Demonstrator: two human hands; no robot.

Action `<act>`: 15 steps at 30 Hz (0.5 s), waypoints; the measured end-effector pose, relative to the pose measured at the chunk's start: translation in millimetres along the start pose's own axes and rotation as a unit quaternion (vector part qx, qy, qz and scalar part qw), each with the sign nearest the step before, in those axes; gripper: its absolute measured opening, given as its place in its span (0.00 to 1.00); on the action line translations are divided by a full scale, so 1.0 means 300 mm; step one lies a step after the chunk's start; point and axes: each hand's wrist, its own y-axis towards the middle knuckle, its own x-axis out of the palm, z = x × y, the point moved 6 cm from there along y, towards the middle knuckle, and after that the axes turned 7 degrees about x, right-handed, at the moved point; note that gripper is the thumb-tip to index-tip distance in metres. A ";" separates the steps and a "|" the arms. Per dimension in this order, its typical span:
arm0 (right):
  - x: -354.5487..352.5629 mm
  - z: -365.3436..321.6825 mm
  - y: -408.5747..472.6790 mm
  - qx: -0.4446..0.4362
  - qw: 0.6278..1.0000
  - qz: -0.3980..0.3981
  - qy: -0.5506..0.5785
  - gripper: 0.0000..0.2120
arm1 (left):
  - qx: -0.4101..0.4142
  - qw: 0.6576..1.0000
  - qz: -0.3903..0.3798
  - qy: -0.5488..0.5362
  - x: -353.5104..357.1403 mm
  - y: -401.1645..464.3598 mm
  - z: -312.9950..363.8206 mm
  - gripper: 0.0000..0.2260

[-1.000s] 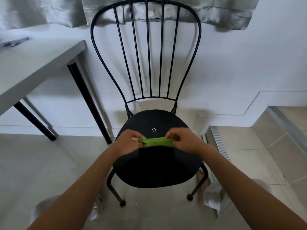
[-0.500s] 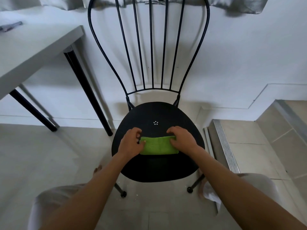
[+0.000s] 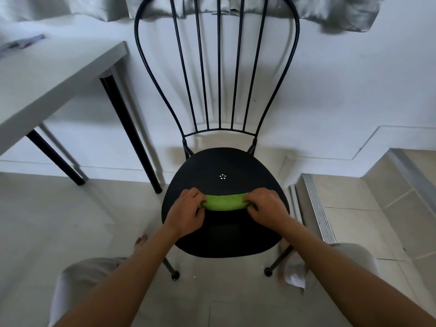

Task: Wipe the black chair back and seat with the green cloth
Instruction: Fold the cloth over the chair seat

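A black metal chair stands in front of me against the white wall. Its rounded seat (image 3: 224, 166) has a small ring of holes in the middle, and its back (image 3: 219, 67) is made of thin upright bars. A green cloth (image 3: 224, 202), folded into a narrow strip, is stretched over the middle of the seat. My left hand (image 3: 186, 212) grips its left end and my right hand (image 3: 267, 206) grips its right end. Whether the cloth touches the seat I cannot tell.
A white table (image 3: 47, 74) with black legs (image 3: 128, 133) stands to the left of the chair. A grey curtain (image 3: 330, 13) hangs behind the chair back. To the right is a tiled step with a metal floor rail (image 3: 318, 208). My knees and feet are below.
The cloth was a flat wider rectangle half a second ago; now it is a narrower folded strip. Both hands stay on its ends over the seat.
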 end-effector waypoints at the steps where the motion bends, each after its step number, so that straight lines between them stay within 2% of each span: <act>1: -0.031 -0.005 0.021 0.014 0.999 0.013 0.032 0.12 | -0.007 1.000 0.012 -0.012 -0.031 0.015 0.000 0.10; 6: -0.202 -0.108 0.177 0.041 0.974 0.047 0.218 0.09 | -0.122 0.985 0.047 -0.117 -0.263 0.096 -0.019 0.07; 9: -0.301 -0.212 0.307 0.071 0.948 0.051 0.305 0.10 | -0.176 0.975 0.075 -0.111 -0.457 0.123 -0.055 0.07; 13: -0.439 -0.422 0.512 0.027 0.929 0.075 0.363 0.10 | -0.209 0.964 0.134 -0.090 -0.767 0.138 -0.099 0.06; 15: -0.512 -0.553 0.607 0.002 0.918 0.092 0.387 0.08 | -0.224 0.958 0.152 -0.092 -0.919 0.128 -0.124 0.11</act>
